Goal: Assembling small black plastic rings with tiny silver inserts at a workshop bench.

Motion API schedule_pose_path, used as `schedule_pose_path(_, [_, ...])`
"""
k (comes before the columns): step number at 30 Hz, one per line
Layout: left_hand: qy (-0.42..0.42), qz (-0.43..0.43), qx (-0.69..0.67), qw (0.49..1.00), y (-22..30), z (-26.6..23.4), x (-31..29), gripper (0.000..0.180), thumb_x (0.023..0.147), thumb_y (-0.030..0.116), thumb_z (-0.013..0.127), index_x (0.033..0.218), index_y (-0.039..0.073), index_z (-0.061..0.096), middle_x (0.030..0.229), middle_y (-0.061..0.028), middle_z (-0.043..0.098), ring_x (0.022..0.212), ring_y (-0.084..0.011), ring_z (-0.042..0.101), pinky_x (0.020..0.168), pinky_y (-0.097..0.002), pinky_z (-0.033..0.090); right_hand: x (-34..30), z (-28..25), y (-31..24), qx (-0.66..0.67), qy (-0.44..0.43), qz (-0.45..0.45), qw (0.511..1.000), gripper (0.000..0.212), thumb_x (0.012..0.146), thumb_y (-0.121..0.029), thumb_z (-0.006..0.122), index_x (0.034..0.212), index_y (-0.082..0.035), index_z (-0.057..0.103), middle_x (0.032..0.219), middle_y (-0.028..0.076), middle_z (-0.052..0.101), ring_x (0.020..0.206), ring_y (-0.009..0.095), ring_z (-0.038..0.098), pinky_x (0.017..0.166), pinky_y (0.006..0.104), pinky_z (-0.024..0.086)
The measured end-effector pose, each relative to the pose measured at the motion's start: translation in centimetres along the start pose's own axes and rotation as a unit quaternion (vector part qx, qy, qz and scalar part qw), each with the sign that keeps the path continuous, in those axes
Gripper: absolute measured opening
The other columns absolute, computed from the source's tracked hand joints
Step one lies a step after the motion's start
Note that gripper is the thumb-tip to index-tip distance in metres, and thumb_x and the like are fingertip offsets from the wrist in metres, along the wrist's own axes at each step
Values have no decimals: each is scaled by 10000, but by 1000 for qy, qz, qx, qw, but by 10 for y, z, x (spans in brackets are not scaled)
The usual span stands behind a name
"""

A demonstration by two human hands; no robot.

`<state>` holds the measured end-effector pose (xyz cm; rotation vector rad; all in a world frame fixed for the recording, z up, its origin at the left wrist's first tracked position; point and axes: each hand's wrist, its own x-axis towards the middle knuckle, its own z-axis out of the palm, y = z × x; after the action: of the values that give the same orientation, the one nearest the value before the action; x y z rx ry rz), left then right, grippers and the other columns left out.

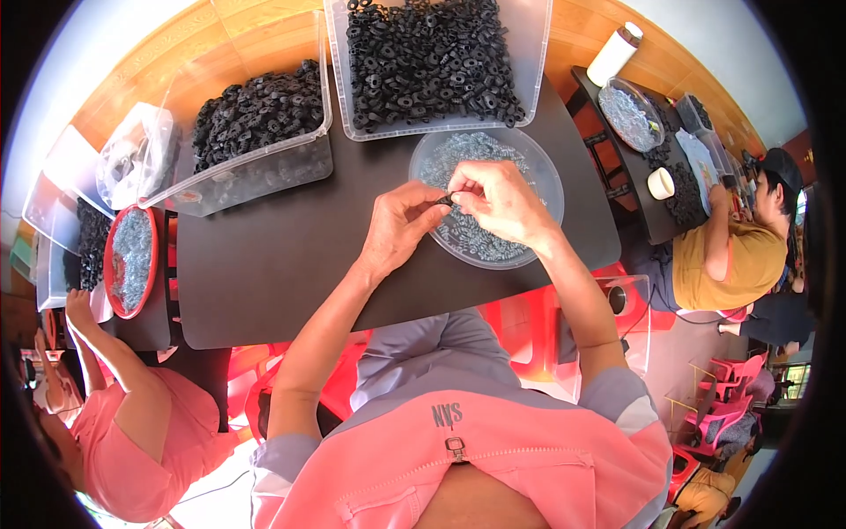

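My left hand [401, 222] is closed in a pinch on a small black plastic part [446, 200], mostly covered by the fingers. Against it, the thumb and forefinger of my right hand [504, 203] are pinched together; whatever lies between them is too small to make out. Both hands meet above the left side of a round clear tray [551, 176] with many small metal coil springs [480, 240]. Beyond it, a clear bin [538, 66] is heaped with small black ring-shaped plastic parts [432, 62].
Another clear bin [256, 185] of black parts stands left on the dark table [264, 273]. Co-workers sit at both sides: a pink-clothed person [150, 432] by a red basin [112, 264] of springs, and a mustard-shirted person [727, 256]. A white bottle [614, 55] stands far right.
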<state>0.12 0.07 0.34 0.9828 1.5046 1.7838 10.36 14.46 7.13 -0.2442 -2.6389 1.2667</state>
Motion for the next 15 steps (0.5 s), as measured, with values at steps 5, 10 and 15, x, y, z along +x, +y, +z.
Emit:
schedule_pose_path(5, [-20,13,69,997,3,-2,-1,157,847,31,642,979,-54,647,818,-21,563,666,-66,555,590,-212,468,-2,7,0,-53,46,-61,996,63,783,65,581,776,29,529,626,107,546,561,174,540,530,323,427])
schedule_pose_path(10, [-10,21,98,995,7,0,-3,149,825,18,640,955,-57,645,766,-50,566,621,-99,560,564,-241,454,-3,11,0,-80,62,-105,989,92,739,68,569,774,13,504,640,147,543,577,299,553,541,383,424])
schedule_pose_path(15, [4,31,115,993,5,1,-3,140,802,20,647,923,-49,651,730,-77,576,591,-133,576,556,-274,447,-1,18,2,-120,89,-134,980,112,707,69,550,756,3,475,648,170,528,618,379,542,554,429,415])
